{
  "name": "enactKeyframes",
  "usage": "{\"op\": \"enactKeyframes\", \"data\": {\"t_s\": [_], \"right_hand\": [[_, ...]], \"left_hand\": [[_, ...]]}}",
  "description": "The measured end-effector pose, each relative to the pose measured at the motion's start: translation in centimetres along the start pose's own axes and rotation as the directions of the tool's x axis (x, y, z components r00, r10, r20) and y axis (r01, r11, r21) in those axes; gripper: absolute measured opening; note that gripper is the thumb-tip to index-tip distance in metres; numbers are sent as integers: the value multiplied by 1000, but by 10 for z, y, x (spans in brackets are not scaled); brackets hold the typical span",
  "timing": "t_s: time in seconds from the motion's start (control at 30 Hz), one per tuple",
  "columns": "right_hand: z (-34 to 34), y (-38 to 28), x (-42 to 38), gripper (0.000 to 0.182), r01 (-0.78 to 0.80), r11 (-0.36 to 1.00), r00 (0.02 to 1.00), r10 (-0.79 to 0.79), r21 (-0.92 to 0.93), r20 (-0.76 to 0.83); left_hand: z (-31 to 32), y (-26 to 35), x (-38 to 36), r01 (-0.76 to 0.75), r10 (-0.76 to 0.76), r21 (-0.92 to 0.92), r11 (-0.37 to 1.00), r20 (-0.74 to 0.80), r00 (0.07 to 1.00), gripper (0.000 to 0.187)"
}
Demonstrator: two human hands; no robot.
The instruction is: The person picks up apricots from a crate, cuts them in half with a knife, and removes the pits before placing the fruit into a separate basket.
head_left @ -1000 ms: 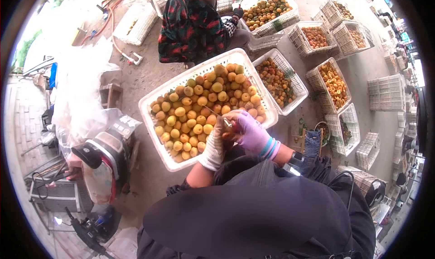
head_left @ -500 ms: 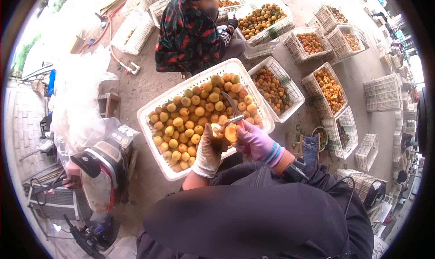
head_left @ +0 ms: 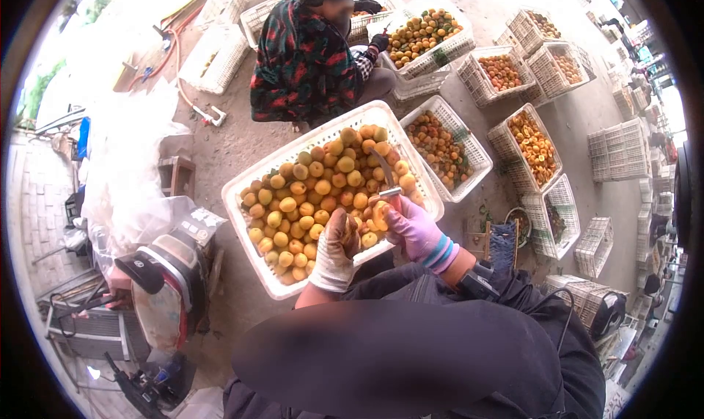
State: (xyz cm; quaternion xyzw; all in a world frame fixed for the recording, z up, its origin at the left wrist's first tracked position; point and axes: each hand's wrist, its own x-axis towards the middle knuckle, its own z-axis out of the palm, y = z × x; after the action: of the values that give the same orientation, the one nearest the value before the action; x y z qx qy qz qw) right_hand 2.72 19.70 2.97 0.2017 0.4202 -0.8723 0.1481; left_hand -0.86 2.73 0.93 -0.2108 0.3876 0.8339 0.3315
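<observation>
My right hand (head_left: 418,237), in a purple glove with blue bands at the cuff, is closed round the handle of a curved knife (head_left: 383,171). Its blade points up and away over the apricots. Between the thumb and fingers of that hand is a cut apricot half (head_left: 380,215). My left hand (head_left: 334,254), in a stained white glove, is curled shut with its thumb up, just left of the right hand. What lies inside its fingers is hidden. Both hands are over the near edge of a white crate (head_left: 242,261) filled with whole apricots (head_left: 308,199).
Across the crate a person (head_left: 308,67) in a patterned jacket works beside another apricot crate (head_left: 440,56). To the right stand a crate of apricots (head_left: 480,166) and one of cut halves (head_left: 534,144). A scooter (head_left: 165,294) is at the left.
My hands have drawn apart slightly. The apricot half in my right hand has turned, its cut face less toward me. The piece seen at my left fingertips is now hidden.
</observation>
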Motion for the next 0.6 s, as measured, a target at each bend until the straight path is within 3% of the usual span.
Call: {"op": "enactKeyframes", "data": {"t_s": [0.03, 0.1, 0.13, 0.2, 0.23, 0.27, 0.3, 0.33, 0.37, 0.4, 0.47, 0.5, 0.53, 0.6], "right_hand": [[1, -1, -1, 44, -1, 1000, 1000, 1, 0, -1], [2, -2, -2, 43, 19, 1000, 1000, -19, -25, -10], [0, -1, -1, 43, 18, 1000, 1000, -18, -22, -10], [-4, 1, -1, 44, 20, 998, 1000, -21, -66, -21], [-3, 1, 0, 44, 21, 998, 1000, -23, -63, -22], [-1, 0, 1, 45, 81, 988, 995, -88, -134, -49], [0, 1, 0, 47, 133, 970, 986, -151, -205, -73], [-4, 3, 0, 47, 132, 970, 986, -150, -202, -75], [-9, 8, 3, 49, 147, 967, 982, -168, -207, -89], [-14, 12, 6, 51, 161, 964, 977, -186, -212, -103], [-16, 16, 8, 51, 207, 961, 969, -227, -186, -94], [-16, 16, 7, 51, 201, 947, 968, -231, -249, -100], [-16, 15, 6, 51, 194, 930, 965, -238, -310, -107], [-17, 13, 3, 50, 182, 921, 966, -233, -344, -114]], "left_hand": [[7, 1, -1, 1, -1, 0, 1000, 0, 1000, 34], [24, 4, -1, -7, -20, -82, 997, -325, 945, 31], [16, 4, 2, -7, -20, -80, 997, -328, 945, 31], [-24, 1, 20, -34, 62, 231, 972, -115, 991, 28], [-53, -9, 38, -110, 182, 502, 858, -96, 979, 28], [-55, -2, 38, -108, 179, 505, 856, -94, 979, 28], [-57, 4, 38, -307, 506, 871, 384, 80, 859, 30], [-56, 11, 36, -310, 636, 919, -244, 393, 664, 33], [-54, 18, 32, -233, 599, 954, -191, 301, 742, 34], [-50, 22, 28, -231, 598, 954, -193, 301, 743, 34], [-36, 33, 19, -80, 511, 996, -42, 90, 855, 28], [-43, 31, 21, -85, 509, 996, 38, 53, 859, 30], [-41, 33, 20, -86, 508, 996, 36, 56, 859, 30], [-34, 37, 18, 35, 494, 993, -114, 26, 869, 38]]}}
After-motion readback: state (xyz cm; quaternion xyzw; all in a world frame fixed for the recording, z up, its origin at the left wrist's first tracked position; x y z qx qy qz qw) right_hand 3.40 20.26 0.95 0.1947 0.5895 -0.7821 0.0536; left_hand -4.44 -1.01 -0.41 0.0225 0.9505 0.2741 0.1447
